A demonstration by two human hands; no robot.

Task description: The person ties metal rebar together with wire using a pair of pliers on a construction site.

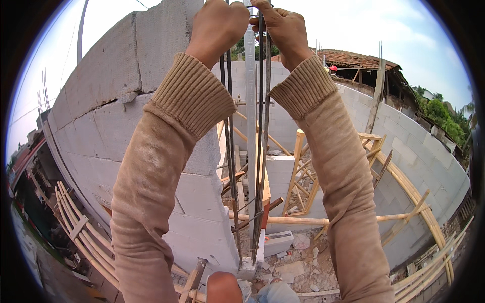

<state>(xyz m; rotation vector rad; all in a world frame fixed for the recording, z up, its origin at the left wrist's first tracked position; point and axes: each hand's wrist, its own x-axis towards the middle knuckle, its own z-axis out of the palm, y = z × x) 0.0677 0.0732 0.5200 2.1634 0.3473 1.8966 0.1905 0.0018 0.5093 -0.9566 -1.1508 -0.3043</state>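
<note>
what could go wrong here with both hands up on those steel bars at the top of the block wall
1. Both the left hand and right hand are bare on the thin vertical steel bars; rough steel or tie wire could cut or pinch them.
2. The person seems to stand high beside the grey block wall, with rubble far below. With both hands busy, a slip might mean a fall.
3. The bars look slender and may sway if pulled hard.
</note>
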